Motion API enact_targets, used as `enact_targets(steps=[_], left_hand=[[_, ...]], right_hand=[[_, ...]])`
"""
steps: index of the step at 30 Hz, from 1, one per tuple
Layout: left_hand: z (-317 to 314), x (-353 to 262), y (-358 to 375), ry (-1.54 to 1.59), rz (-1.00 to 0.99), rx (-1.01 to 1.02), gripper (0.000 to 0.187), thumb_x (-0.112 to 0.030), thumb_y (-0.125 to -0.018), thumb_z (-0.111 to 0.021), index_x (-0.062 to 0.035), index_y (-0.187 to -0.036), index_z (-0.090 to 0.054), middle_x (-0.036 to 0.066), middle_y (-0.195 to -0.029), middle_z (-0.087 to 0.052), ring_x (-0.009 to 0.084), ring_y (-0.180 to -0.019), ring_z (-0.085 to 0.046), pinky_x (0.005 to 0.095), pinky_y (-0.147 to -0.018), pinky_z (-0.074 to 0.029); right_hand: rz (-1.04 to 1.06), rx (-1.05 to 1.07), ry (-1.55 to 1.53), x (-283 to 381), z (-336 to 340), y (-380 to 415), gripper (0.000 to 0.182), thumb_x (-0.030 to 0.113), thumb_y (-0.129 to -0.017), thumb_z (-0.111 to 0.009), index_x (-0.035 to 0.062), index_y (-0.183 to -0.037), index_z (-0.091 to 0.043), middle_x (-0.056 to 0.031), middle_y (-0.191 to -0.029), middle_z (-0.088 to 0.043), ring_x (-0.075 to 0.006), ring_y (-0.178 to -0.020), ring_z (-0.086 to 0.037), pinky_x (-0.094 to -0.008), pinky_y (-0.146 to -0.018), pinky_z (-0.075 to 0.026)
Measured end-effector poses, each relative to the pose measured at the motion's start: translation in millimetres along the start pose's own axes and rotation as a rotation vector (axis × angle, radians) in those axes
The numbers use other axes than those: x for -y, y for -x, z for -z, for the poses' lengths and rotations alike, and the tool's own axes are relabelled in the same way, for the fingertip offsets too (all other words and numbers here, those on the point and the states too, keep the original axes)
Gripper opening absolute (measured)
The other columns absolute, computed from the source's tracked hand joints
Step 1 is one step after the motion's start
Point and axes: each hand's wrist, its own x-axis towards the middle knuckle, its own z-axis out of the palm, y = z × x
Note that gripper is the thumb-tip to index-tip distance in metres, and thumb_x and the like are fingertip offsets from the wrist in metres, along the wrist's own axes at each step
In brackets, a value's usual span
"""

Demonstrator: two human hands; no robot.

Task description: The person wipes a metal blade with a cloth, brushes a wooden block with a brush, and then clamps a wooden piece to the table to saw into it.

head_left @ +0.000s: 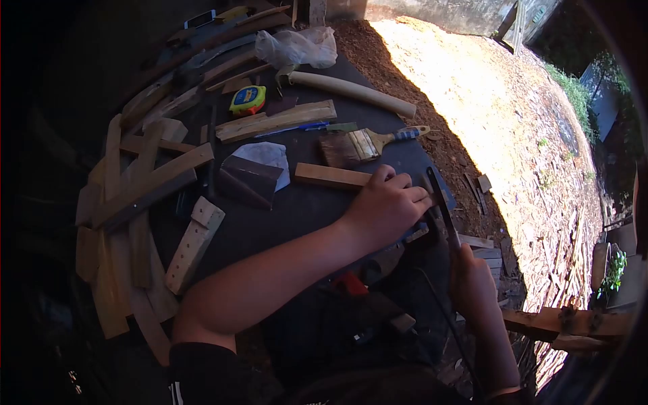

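A narrow wooden strip [331, 176] lies on the dark tabletop, running toward the table's right edge. My left hand [393, 202] is closed over its right-hand part, thumb and fingers wrapped round the wood. My right hand [471, 282] grips the lower end of a long, narrow dark tool [445, 214]. This tool stands across the strip's end, close by the left fingertips, and its exact kind is unclear. Just above my left hand rests a wide paintbrush [364, 145] with dark bristles. Folded dark sandpaper [253, 177] with a pale back lies to the left.
A yellow tape measure [248, 100], a blue pen [304, 127] and a curved wooden rod [354, 93] lie farther back. Beside them is a crumpled plastic bag [297, 47]. Wood offcuts [152, 189] pile up on the left. Beyond the table's right edge is sunlit ground [466, 88].
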Motion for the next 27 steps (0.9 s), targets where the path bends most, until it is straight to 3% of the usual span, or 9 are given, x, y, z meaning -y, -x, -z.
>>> enact_targets(steps=[6, 9, 10, 13, 16, 22, 27], left_hand=[[2.8, -0.6, -5.6, 0.117, -0.014, -0.029, 0.030, -0.018, -0.086, -0.075, -0.0194, -0.116, -0.076, -0.006, -0.112, -0.073, 0.0134, -0.104, -0.065, 0.0391, -0.100, -0.041], [4.1, -3.0, -3.0, 0.126, 0.004, -0.007, 0.033, -0.016, -0.084, -0.077, -0.0187, -0.117, -0.076, -0.006, -0.112, -0.074, 0.0133, -0.103, -0.065, 0.0392, -0.099, -0.042], [4.1, -2.8, -4.3, 0.121, -0.001, -0.010, 0.033, -0.016, -0.084, -0.077, -0.0185, -0.117, -0.076, -0.006, -0.112, -0.074, 0.0134, -0.103, -0.065, 0.0392, -0.098, -0.042], [4.3, 1.9, -5.7, 0.114, 0.002, -0.014, 0.033, -0.015, -0.083, -0.078, -0.0180, -0.116, -0.076, -0.006, -0.111, -0.074, 0.0136, -0.102, -0.066, 0.0390, -0.097, -0.042], [2.4, -0.9, -6.9, 0.121, -0.005, -0.015, 0.032, -0.014, -0.083, -0.078, -0.0174, -0.114, -0.077, -0.006, -0.111, -0.074, 0.0140, -0.102, -0.066, 0.0389, -0.096, -0.043], [4.1, 3.5, -7.9, 0.107, -0.015, -0.015, 0.031, -0.013, -0.081, -0.080, -0.0162, -0.112, -0.077, -0.005, -0.112, -0.074, 0.0148, -0.101, -0.066, 0.0389, -0.095, -0.043], [5.3, 1.1, -8.4, 0.135, -0.009, 0.023, 0.032, -0.012, -0.082, -0.079, -0.0156, -0.113, -0.077, -0.003, -0.114, -0.075, 0.0164, -0.105, -0.066, 0.0397, -0.097, -0.043]], right_hand=[[0.124, -0.075, -0.013, 4.6, -5.0, -38.6, 0.015, 0.018, -0.101, -0.053, 0.0028, -0.103, -0.051, -0.0276, -0.070, -0.065, -0.0513, -0.068, -0.067, -0.0629, -0.063, -0.051], [0.071, -0.084, -0.056, 1.6, -11.8, -22.9, 0.015, 0.018, -0.100, -0.054, 0.0030, -0.102, -0.051, -0.0267, -0.069, -0.065, -0.0496, -0.068, -0.068, -0.0612, -0.062, -0.052], [-0.010, -0.018, -0.100, -2.3, -10.1, -9.3, 0.015, 0.018, -0.103, -0.053, 0.0038, -0.104, -0.050, -0.0276, -0.068, -0.062, -0.0519, -0.069, -0.063, -0.0618, -0.060, -0.046], [-0.058, 0.034, -0.074, -3.7, -3.3, 0.8, 0.015, 0.018, -0.103, -0.053, 0.0038, -0.104, -0.050, -0.0282, -0.069, -0.062, -0.0523, -0.070, -0.064, -0.0625, -0.061, -0.046], [0.156, -0.100, -0.023, -0.8, -12.8, -45.3, 0.018, 0.020, -0.102, -0.053, 0.0022, -0.103, -0.049, -0.0245, -0.065, -0.064, -0.0477, -0.064, -0.068, -0.0599, -0.058, -0.053], [-0.008, 0.014, -0.038, -0.9, -8.3, 2.8, 0.017, 0.018, -0.101, -0.053, 0.0012, -0.104, -0.050, -0.0270, -0.072, -0.067, -0.0478, -0.070, -0.069, -0.0597, -0.062, -0.055], [0.040, -0.031, -0.016, 6.4, -9.5, -30.6, 0.021, 0.023, -0.102, -0.054, 0.0032, -0.106, -0.050, -0.0263, -0.072, -0.068, -0.0482, -0.068, -0.070, -0.0590, -0.060, -0.055]])
